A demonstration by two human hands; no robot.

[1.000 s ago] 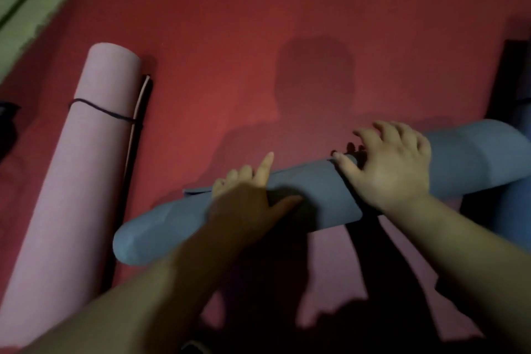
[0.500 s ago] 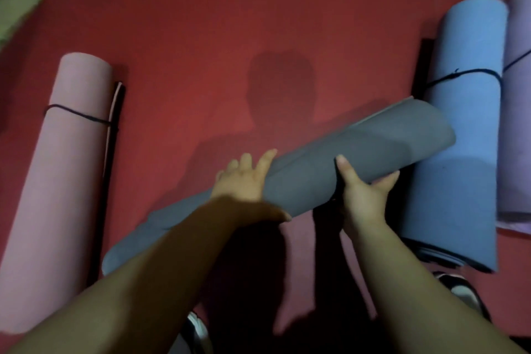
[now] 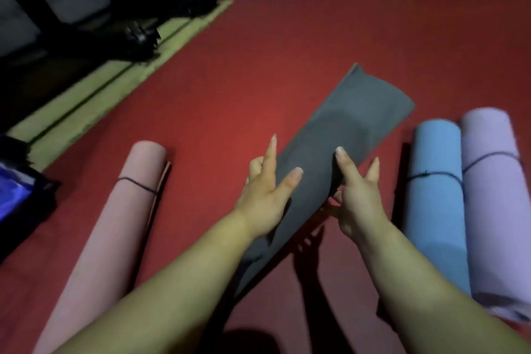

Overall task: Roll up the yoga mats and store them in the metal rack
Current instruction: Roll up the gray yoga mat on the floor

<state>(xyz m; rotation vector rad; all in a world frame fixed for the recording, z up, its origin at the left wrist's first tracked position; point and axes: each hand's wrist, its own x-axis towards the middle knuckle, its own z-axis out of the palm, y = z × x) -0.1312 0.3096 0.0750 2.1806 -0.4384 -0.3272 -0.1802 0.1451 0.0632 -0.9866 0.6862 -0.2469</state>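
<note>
A rolled dark grey yoga mat [image 3: 359, 121] is held off the red floor [image 3: 287, 37], its far end pointing up and to the right. My left hand [image 3: 264, 195] grips its left side, thumb laid over the top and fingers along the side. My right hand [image 3: 359, 198] grips it from the right, thumb on top and fingers underneath. No metal rack can be made out.
A rolled pink mat [image 3: 115, 224] tied with a dark cord lies on the left. Rolled blue [image 3: 434, 195] and lilac [image 3: 494, 195] mats, also tied, lie side by side on the right. A green mat [image 3: 115, 80] and dark equipment [image 3: 71, 8] fill the far left.
The grey roll has swung from lying crosswise to pointing away from me, lifted off the floor. The view has tilted up, showing the equipment at the back.
</note>
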